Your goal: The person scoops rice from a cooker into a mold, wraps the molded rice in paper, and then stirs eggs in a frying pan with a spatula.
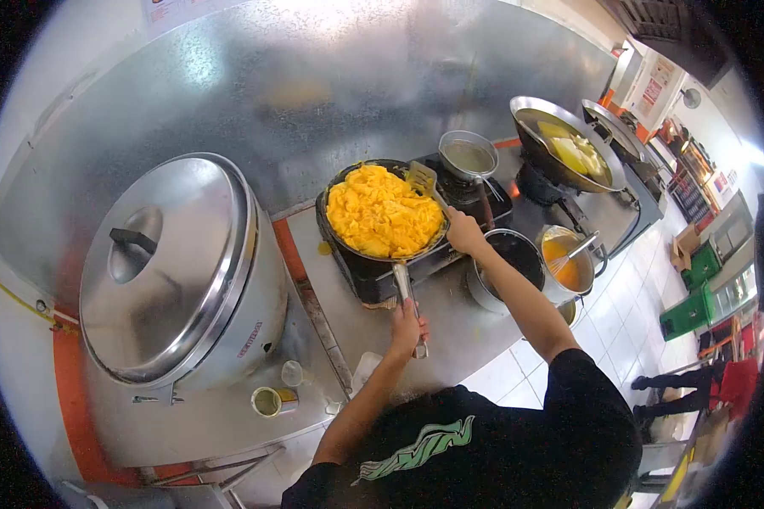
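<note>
A frying pan (321, 222) heaped with yellow scrambled eggs (384, 212) rests on a black portable stove (369, 287). My left hand (407, 329) is wrapped round the pan's metal handle (401, 278). In my right hand (464, 233) is the handle of a slotted spatula (421, 177), whose blade lies at the right edge of the eggs. Close to my right forearm stands a dark-bottomed metal pot (513, 265). Beside it, another pot (558, 237) holds orange beaten-egg liquid and a whisk (579, 246).
A large lidded rice cooker (178, 271) stands at left, with an open can (276, 401) in front. Behind the pots are a small saucepan (469, 155) and a wok (560, 144) of oily liquid. Farther right, a person in red (733, 382) and green crates (689, 312) occupy the tiled floor.
</note>
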A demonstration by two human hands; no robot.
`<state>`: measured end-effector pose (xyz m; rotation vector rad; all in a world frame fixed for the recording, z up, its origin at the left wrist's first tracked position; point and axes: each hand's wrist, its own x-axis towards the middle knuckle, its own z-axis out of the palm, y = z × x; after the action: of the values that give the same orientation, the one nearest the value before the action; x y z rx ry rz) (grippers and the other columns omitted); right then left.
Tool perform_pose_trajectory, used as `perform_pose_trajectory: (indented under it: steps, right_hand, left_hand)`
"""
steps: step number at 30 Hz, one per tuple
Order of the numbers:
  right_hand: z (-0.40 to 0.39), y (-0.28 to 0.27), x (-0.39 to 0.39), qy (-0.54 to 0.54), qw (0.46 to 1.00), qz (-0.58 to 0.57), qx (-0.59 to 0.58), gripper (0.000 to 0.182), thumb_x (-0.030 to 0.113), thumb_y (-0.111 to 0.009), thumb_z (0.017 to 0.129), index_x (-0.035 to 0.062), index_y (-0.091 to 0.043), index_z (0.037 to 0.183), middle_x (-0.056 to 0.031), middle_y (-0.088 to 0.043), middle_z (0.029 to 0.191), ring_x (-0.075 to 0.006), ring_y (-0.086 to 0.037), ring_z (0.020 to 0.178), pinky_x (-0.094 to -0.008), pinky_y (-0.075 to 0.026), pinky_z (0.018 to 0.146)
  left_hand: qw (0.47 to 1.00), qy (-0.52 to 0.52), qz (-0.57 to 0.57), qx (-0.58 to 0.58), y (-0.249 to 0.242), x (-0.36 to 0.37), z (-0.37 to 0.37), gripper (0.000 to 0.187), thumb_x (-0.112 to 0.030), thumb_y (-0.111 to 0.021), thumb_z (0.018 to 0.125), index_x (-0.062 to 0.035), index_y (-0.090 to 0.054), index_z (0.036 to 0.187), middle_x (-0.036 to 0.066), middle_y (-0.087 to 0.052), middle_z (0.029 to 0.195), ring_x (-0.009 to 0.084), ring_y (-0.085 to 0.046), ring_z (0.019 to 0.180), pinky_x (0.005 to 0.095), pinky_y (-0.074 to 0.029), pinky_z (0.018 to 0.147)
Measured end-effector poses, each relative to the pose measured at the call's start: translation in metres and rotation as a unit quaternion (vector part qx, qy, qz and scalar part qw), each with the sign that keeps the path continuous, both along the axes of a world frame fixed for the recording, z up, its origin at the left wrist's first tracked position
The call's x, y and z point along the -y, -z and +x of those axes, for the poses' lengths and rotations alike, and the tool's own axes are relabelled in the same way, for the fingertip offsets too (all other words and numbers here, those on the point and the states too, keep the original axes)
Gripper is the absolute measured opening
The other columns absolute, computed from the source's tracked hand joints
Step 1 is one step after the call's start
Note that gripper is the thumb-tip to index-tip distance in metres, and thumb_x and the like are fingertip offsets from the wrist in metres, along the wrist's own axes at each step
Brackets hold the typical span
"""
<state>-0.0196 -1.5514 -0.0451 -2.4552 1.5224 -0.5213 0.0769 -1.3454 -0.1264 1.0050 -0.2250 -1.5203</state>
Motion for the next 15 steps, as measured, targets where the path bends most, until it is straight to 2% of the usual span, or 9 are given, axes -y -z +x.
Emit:
perform_pose_trajectory:
  steps: [3,6,9,10,13,15]
  right_hand:
    - [0.022,0.015,0.043,-0.101,0.993,-0.054,-0.004,0.043,0.008,-0.045,0.080,0.0018,-0.043,0.122,-0.0276,-0.059,0.087,-0.0419,-0.059,0.080,-0.0477,-0.047,0.074]
    - [0.038,0.016,0.068,-0.196,0.978,-0.060,-0.021,0.046,0.007,-0.047,0.080,0.0077,-0.041,0.126,-0.0268,-0.059,0.078,-0.0420,-0.059,0.073,-0.0481,-0.047,0.068]
    - [0.030,-0.038,0.026,-0.216,0.970,-0.028,-0.106,0.047,0.007,-0.048,0.081,0.0120,-0.041,0.128,-0.0266,-0.059,0.073,-0.0414,-0.059,0.069,-0.0475,-0.047,0.064]
    - [0.024,-0.054,0.015,-0.222,0.969,-0.027,-0.105,0.044,0.007,-0.050,0.081,0.0115,-0.046,0.125,-0.0253,-0.059,0.075,-0.0398,-0.059,0.068,-0.0455,-0.047,0.061]
    - [-0.005,-0.080,0.011,-0.229,0.972,-0.003,-0.047,0.040,0.008,-0.051,0.082,0.0087,-0.050,0.122,-0.0242,-0.060,0.080,-0.0393,-0.059,0.070,-0.0435,-0.047,0.063]
    - [-0.017,-0.080,0.022,-0.231,0.973,-0.031,-0.003,0.037,0.009,-0.051,0.082,0.0066,-0.052,0.119,-0.0238,-0.061,0.082,-0.0391,-0.059,0.072,-0.0426,-0.047,0.065]
  left_hand:
    - [0.999,0.022,0.024,0.028,0.004,-0.002,0.011,0.036,-0.045,-0.036,0.093,-0.0096,-0.036,0.102,0.002,-0.039,0.058,0.0112,-0.037,0.039,0.0278,-0.034,0.034]
    - [0.997,0.031,0.045,0.058,0.003,-0.005,0.019,0.038,-0.046,-0.037,0.092,-0.0090,-0.036,0.101,0.002,-0.039,0.058,0.0112,-0.037,0.039,0.0274,-0.034,0.034]
    - [0.997,0.038,0.050,0.040,-0.006,-0.006,0.030,0.040,-0.047,-0.039,0.092,-0.0084,-0.036,0.101,0.002,-0.039,0.058,0.0106,-0.036,0.039,0.0272,-0.034,0.034]
    - [0.998,0.041,0.035,0.028,0.000,-0.007,0.031,0.040,-0.047,-0.039,0.091,-0.0082,-0.037,0.101,0.002,-0.039,0.058,0.0103,-0.035,0.039,0.0272,-0.034,0.034]
    - [0.998,0.055,0.011,0.019,0.005,-0.008,0.041,0.040,-0.047,-0.039,0.092,-0.0081,-0.037,0.102,0.002,-0.039,0.058,0.0094,-0.035,0.040,0.0273,-0.034,0.034]
    - [0.997,0.067,0.013,0.023,0.004,-0.008,0.050,0.040,-0.047,-0.038,0.092,-0.0081,-0.037,0.102,0.001,-0.038,0.058,0.0090,-0.034,0.040,0.0270,-0.033,0.034]
